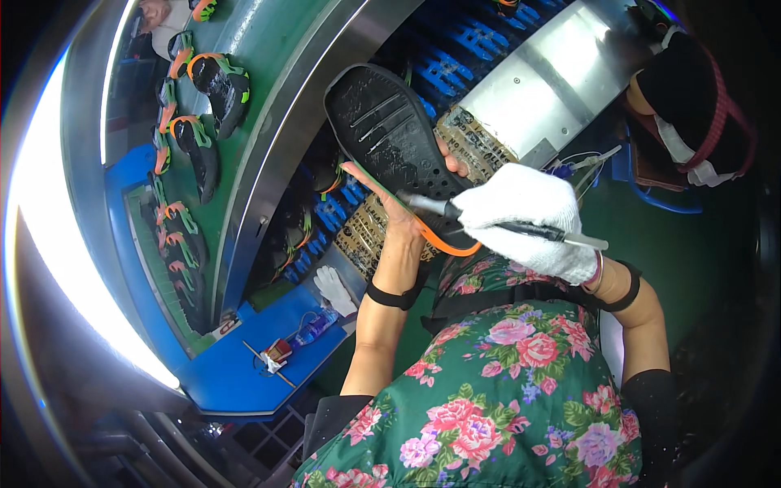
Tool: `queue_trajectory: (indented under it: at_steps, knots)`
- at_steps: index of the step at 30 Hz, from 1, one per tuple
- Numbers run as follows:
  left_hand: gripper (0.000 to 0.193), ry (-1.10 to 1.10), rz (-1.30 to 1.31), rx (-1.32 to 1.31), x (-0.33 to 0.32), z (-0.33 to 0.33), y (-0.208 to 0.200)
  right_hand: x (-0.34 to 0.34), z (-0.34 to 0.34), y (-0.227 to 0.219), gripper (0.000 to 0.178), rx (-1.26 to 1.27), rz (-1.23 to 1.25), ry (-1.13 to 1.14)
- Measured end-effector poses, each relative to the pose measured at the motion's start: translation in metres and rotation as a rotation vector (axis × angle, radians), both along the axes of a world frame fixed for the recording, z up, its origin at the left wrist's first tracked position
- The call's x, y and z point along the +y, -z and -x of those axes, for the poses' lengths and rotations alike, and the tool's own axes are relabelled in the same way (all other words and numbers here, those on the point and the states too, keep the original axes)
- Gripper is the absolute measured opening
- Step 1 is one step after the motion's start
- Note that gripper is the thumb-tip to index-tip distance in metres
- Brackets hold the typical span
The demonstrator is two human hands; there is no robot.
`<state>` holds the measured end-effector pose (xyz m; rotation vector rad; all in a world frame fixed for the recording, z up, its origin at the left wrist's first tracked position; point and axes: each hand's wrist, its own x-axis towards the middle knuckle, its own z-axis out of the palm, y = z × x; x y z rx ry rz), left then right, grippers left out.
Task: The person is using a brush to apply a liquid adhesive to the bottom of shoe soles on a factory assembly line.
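Note:
A black shoe sole (390, 122), with a wet, glossy inner face and small round holes toward its heel, is tilted in front of me. Its edge carries an orange and green rim. My bare left hand (397, 213) grips it from beneath, the fingertips showing at its far right side. My right hand (525, 215), in a white knitted glove, is closed around a brush (537, 231) with a dark handle. The brush's pale tip lies over the sole's heel end, seemingly touching it; the handle's light end sticks out past the glove to the right.
On the left, a green conveyor belt (281, 37) with a metal edge (268, 130) carries several shoe parts (195, 154). Blue racks (455, 65) and taped cardboard (480, 138) lie beyond the sole. A blue table (236, 378) holds a bottle (317, 325) and a glove (333, 289). Another person (683, 89) sits at the far right.

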<state>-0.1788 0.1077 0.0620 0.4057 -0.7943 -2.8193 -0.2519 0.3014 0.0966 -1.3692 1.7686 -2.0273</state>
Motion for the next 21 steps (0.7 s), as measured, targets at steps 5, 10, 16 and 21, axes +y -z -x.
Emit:
queue_trajectory:
  at_steps: [5,10,16,21]
  knots:
    - [0.119,0.038,-0.105,0.126,-0.004,0.007,0.001,0.002,-0.012,0.003,0.021,0.202,-0.031,0.007]
    - [0.121,0.031,-0.050,0.195,-0.012,0.007,0.008,0.000,-0.006,0.005,0.015,-0.252,-0.033,-0.021]
    - [0.122,0.044,-0.040,0.279,-0.017,0.016,0.006,0.005,-0.005,0.003,0.023,0.046,-0.068,-0.057]
    - [0.122,0.040,-0.040,0.291,-0.018,0.018,0.005,0.007,-0.003,0.005,0.022,-0.185,-0.100,-0.035]
